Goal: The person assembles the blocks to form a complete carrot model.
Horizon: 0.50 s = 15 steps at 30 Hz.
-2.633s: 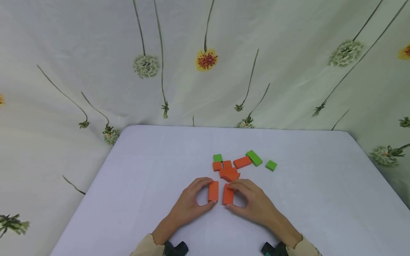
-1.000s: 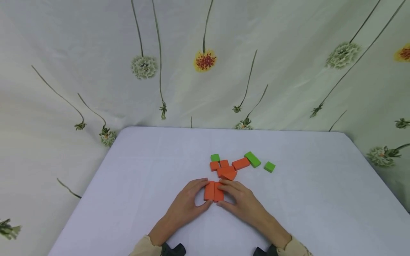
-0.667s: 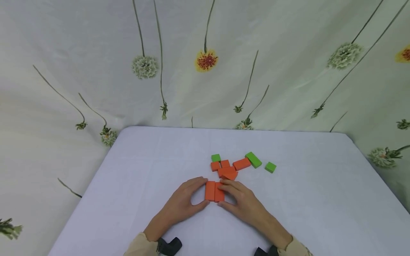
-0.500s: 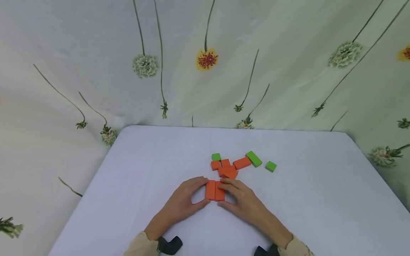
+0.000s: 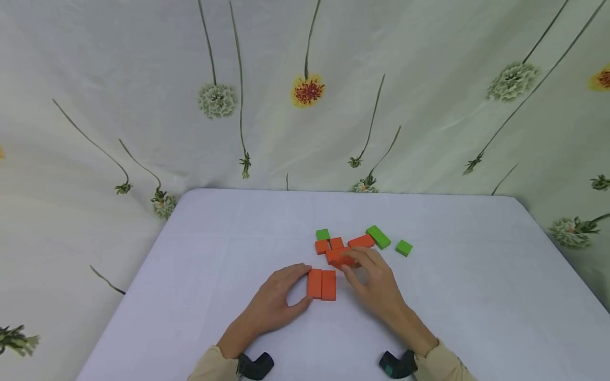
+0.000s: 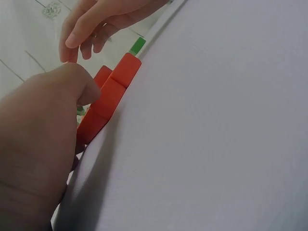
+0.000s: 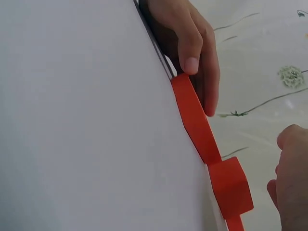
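Two orange rectangular blocks lie side by side on the table, long sides touching: the left block (image 5: 314, 284) and the right block (image 5: 329, 286). My left hand (image 5: 272, 299) pinches the left block between thumb and fingertips at its near and far ends. Up beyond the pair, my right hand (image 5: 378, 283) reaches over a small heap of orange blocks (image 5: 337, 256), thumb and fingers apart. Its fingertips partly cover the front piece of that heap. In the left wrist view, the right hand (image 6: 103, 21) hovers above the blocks with nothing between its fingers.
Behind the heap lie a green square block (image 5: 322, 234), a long orange block (image 5: 361, 241), a long green block (image 5: 378, 236) and another small green block (image 5: 403, 247). The white table (image 5: 229, 227) ends at a flowered cloth (image 5: 267, 63).
The right block was slid left against the left one. My right hand has since let go of it and moved forward to the orange heap; my left hand stays at the left block.
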{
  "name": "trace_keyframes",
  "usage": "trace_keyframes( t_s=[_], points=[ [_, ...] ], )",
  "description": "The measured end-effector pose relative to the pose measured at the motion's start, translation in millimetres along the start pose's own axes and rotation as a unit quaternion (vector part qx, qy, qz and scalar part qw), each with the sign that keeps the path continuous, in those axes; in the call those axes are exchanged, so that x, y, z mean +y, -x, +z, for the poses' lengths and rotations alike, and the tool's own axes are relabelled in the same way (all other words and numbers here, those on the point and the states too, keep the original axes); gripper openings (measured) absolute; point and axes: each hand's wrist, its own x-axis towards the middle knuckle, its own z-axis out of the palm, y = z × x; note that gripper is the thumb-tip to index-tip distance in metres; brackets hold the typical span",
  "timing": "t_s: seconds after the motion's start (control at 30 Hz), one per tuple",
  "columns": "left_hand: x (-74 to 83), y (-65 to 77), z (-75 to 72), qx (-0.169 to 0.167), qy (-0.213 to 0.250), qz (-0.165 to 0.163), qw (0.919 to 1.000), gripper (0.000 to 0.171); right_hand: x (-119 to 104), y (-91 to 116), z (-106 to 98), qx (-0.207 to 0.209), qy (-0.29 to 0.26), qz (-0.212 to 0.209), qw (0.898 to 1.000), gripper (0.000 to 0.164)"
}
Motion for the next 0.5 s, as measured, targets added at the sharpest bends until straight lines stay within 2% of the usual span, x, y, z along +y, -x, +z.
trace_keyframes(
  t_s=[0.1,0.23,0.5],
  points=[
    [1.2,-0.2,-0.9,-0.005,0.002,-0.005,1.0000,0.059,11,-2,-3,0.023,0.008,0.030,0.999,0.032],
    [2.1,-1.2,-1.4,-0.009,0.003,-0.007,0.9999,0.058,25,-5,-6,0.034,0.019,0.067,0.997,0.033],
    [2.3,-2.4,-0.3,-0.006,0.002,-0.005,1.0000,0.058,39,-5,-9,0.017,0.040,0.118,0.992,0.037]
  ],
)
